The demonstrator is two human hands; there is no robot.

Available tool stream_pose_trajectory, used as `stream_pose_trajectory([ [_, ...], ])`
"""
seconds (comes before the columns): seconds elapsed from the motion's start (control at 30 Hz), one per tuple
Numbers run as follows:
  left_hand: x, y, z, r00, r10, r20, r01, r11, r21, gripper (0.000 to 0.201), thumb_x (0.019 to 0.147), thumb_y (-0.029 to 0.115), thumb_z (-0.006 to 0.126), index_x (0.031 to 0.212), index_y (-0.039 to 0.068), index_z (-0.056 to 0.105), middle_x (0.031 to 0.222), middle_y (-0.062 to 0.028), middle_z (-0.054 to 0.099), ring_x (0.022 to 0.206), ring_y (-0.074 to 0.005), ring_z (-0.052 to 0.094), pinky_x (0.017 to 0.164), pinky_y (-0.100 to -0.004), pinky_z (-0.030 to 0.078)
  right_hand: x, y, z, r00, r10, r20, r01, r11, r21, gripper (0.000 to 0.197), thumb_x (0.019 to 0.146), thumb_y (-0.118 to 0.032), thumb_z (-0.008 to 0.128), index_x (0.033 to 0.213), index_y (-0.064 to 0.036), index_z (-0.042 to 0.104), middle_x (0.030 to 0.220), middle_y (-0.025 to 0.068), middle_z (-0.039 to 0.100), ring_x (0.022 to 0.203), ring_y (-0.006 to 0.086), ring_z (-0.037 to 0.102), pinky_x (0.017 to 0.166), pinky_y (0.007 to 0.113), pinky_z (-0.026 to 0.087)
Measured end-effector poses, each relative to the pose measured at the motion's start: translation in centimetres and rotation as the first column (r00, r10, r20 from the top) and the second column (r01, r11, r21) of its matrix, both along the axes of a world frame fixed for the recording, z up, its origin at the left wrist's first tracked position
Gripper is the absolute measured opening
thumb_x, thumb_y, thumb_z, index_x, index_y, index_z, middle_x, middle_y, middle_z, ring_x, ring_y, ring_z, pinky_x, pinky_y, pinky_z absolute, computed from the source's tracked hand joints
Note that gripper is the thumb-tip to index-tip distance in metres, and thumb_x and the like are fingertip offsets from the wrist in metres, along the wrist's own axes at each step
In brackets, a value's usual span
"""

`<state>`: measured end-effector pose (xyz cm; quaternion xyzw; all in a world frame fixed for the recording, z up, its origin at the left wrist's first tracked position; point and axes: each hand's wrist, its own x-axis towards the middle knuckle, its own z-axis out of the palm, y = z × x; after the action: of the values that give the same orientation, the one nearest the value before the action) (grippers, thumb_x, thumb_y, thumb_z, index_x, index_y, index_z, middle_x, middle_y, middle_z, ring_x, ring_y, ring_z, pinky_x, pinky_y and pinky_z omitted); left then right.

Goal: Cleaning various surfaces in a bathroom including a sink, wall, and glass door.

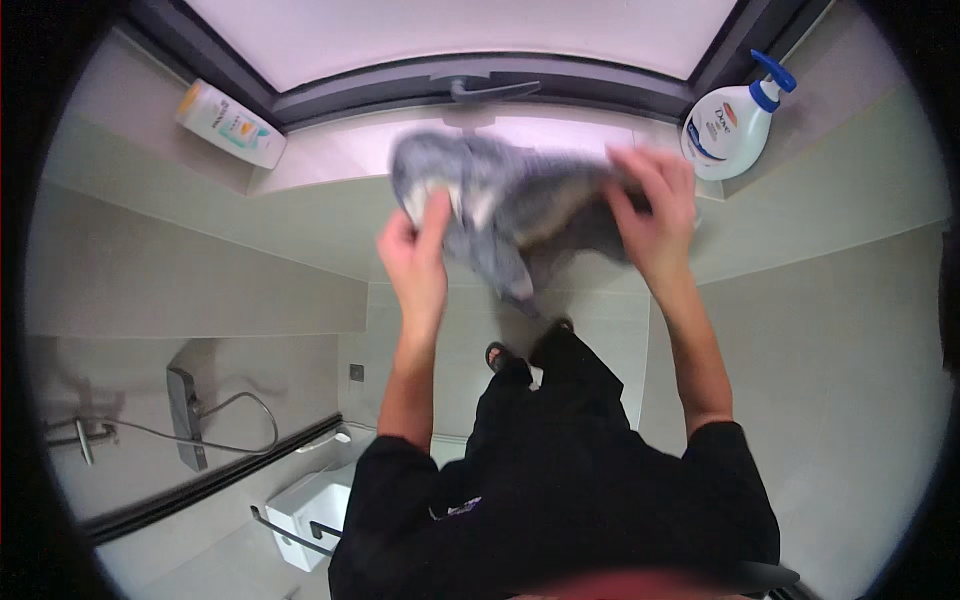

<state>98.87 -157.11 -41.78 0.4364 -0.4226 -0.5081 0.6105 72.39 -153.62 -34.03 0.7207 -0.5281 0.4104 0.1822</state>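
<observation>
A crumpled grey cloth (490, 185) with pale patches is stretched between my hands, in front of the window sill. My left hand (418, 240) pinches its left end, the thumb lying over a whitish part. At the other end, the fingers of my right hand (660, 205) are closed on the cloth's darker, blurred edge. A narrow fold hangs down from its middle. Motion blur hides the finer detail of the fabric.
On the sill (330, 165) stand a white bottle with an orange cap (232, 125) at left and a white pump bottle (728, 130) at right. A window handle (495, 90) juts out above. Down left are a hand shower (185, 415), a tap (85, 435) and a white basin (300, 515).
</observation>
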Motion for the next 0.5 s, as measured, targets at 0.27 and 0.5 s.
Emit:
stream_pose_trajectory([
  [0.27, -0.1, -7.4, -2.8, 0.609, 0.619, 0.495, -0.095, 0.677, -0.73, 0.065, 0.089, 0.028, 0.083, 0.143, 0.003, 0.059, 0.145, -0.0214, 0.057, 0.133, -0.0413, 0.053, 0.117, -0.0513, 0.036, 3.2, -3.0, -6.9, 0.988, -0.133, -0.073, 0.141, 0.984, 0.109, 0.041, 0.091, -0.021, 0.078, 0.131, -0.0119, 0.073, 0.142, 0.0086, 0.064, 0.132, 0.0301, 0.057, 0.113, 0.045, 0.039],
  [0.5, 1.6, -10.1, -1.2, 0.489, 0.313, 0.814, 0.397, 0.751, -0.527, 0.059, 0.084, 0.046, 0.081, 0.128, 0.009, 0.072, 0.131, -0.013, 0.068, 0.124, -0.0314, 0.062, 0.112, -0.0494, 0.04, 4.6, -3.7, -7.4, 0.968, -0.216, -0.127, 0.241, 0.943, 0.229, 0.055, 0.091, -0.038, 0.074, 0.139, -0.0103, 0.069, 0.145, 0.0064, 0.064, 0.135, 0.0252, 0.053, 0.117, 0.043, 0.027],
])
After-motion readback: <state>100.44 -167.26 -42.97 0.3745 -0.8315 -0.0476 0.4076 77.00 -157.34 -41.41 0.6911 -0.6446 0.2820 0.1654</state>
